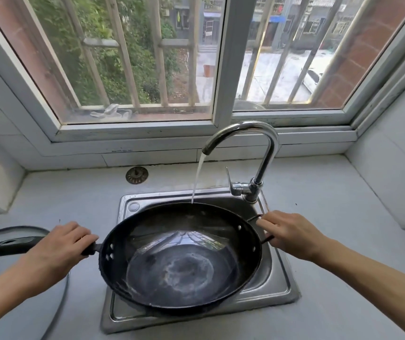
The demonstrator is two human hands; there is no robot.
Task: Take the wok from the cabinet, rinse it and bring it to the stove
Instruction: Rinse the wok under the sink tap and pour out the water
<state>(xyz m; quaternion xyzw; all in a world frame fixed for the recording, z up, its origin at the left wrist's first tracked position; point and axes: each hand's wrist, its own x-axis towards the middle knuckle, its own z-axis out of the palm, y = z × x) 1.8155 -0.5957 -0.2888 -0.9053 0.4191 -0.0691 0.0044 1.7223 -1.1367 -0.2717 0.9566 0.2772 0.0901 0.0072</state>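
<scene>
A black wok is held over the steel sink, and water pools in its bottom. My left hand grips the long black handle, which points to the left. On the right side, my right hand holds the small wire loop handle. The chrome tap is running, and its stream falls just behind the wok's far rim.
A glass lid lies on the grey counter at the left, under my left arm. A round sink strainer sits behind the sink. White tiled walls close both sides, with the window ledge at the back.
</scene>
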